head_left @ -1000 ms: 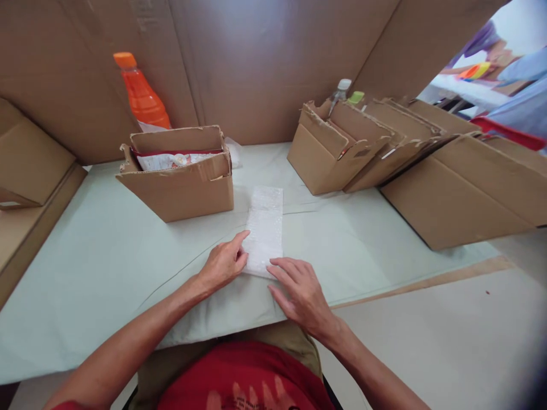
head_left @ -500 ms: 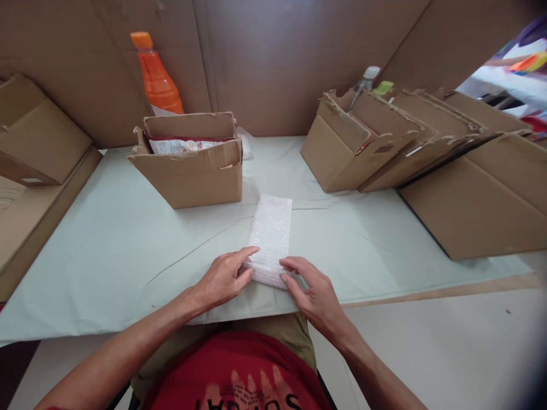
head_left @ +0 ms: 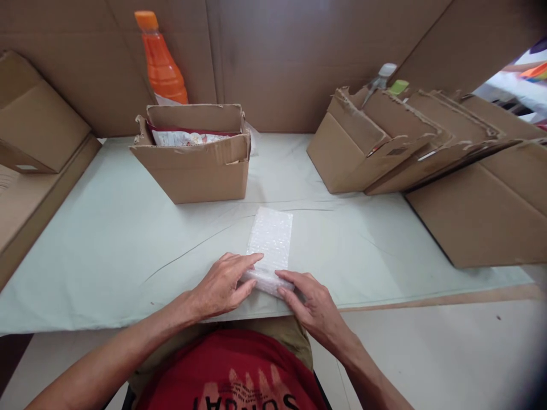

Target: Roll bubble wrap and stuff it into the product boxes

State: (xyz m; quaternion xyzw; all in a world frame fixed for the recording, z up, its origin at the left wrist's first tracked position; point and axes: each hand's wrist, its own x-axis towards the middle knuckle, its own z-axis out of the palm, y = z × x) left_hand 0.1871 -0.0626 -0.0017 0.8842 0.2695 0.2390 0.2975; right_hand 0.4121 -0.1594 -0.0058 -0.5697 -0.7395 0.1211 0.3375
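Observation:
A narrow strip of white bubble wrap (head_left: 272,236) lies on the pale green table cover (head_left: 106,250) in front of me. Its near end is curled up into a small roll. My left hand (head_left: 222,285) pinches the left side of that roll, fingers curled on it. My right hand (head_left: 310,302) grips the right side of the roll with fingers pressed over it. The far end of the strip lies flat, pointing toward the boxes.
An open cardboard box (head_left: 194,156) with packets inside stands behind the strip, an orange bottle (head_left: 160,57) behind it. Several torn cardboard boxes (head_left: 384,139) crowd the right. More cardboard (head_left: 29,125) sits at the left. Cardboard walls surround the table.
Both hands took hold of the near end of the bubble wrap and rolled it up away from me; the flat part of the strip has become shorter.

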